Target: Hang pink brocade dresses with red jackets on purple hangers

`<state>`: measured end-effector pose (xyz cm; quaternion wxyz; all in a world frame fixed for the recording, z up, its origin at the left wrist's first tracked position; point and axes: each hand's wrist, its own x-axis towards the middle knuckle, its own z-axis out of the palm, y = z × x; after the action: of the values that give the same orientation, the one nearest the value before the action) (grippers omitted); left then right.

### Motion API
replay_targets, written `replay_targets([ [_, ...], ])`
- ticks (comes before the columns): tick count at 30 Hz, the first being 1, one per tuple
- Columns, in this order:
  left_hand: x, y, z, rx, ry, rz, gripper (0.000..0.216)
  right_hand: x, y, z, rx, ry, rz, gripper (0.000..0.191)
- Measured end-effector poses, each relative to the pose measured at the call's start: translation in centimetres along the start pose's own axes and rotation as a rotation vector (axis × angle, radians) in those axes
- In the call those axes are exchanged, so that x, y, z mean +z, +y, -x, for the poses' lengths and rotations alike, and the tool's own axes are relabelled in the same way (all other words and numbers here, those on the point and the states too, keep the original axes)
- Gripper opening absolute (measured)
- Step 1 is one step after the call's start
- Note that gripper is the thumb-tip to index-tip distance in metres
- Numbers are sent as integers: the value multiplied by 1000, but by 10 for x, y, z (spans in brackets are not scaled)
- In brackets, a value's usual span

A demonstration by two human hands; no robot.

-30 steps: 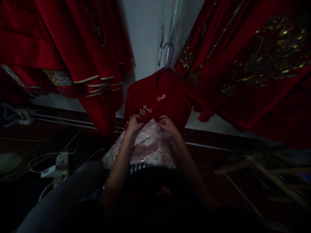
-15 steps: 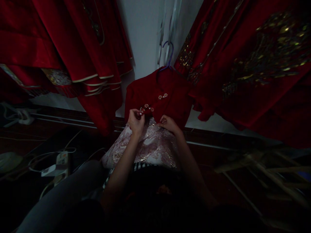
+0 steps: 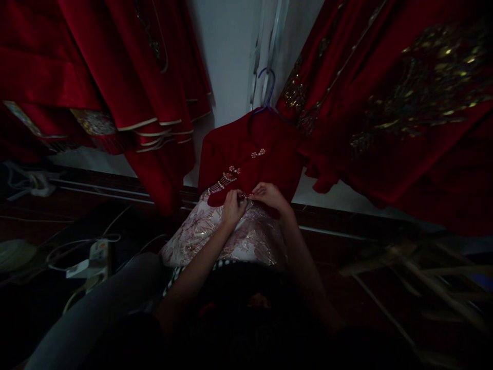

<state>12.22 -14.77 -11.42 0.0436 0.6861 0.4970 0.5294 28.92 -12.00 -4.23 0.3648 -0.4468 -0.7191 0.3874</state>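
Observation:
A red jacket [image 3: 227, 141] hangs on a purple hanger [image 3: 269, 91]. On its front are a pair of beaded flower ornaments [image 3: 258, 153] and a beaded tassel [image 3: 223, 181] with pale strands. At the jacket's lower front edge, my left hand [image 3: 234, 207] is closed, thumb and fingers pinched on a small beaded fastener [image 3: 245, 197]. My right hand [image 3: 269, 196] meets it from the right, also pinching at this fastener. The fingers partly cover the piece, and the picture is dark. Pink-and-white brocade cloth [image 3: 200, 228] with shiny threads lies beneath both hands.
Red garments with pale trim [image 3: 134, 77] hang at left, and a gold-sequined red garment [image 3: 404, 154] hangs at right. A power strip [image 3: 98, 262] with cables is on the left. A wooden frame [image 3: 419, 277] stands at lower right.
My left hand has moved right and slightly down, away from the tassel to beside my right hand. The tassel now shows uncovered. My right hand has barely moved.

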Motion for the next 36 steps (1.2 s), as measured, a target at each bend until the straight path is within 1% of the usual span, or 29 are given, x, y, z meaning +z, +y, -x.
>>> replay_targets([
  [3, 1, -1, 1, -24, 29, 36, 13, 6, 2, -1, -25, -72, -38, 24],
  [5, 1, -2, 2, -45, 45, 71, 14, 7, 2, -1, -35, -87, -44, 21],
  [10, -1, 0, 1, -26, 15, 65, 9, 7, -4, 0, -57, -51, 6, 17],
  [15, -4, 3, 0, -17, 13, 58, 6, 7, -10, 2, -70, -26, 58, 15],
  [19, -7, 6, 1, -5, 1, 77, 6, 10, -14, 3, -95, 3, 131, 11],
  [23, -6, 5, 0, -20, 16, 99, 7, 14, -15, 4, -127, 17, 206, 9],
  [32, -6, 4, 1, -13, 17, 104, 7, 14, -10, 2, -110, 17, 132, 9],
  [36, -6, 2, 2, -8, 4, 103, 8, 13, -10, 2, -98, 17, 134, 9],
])
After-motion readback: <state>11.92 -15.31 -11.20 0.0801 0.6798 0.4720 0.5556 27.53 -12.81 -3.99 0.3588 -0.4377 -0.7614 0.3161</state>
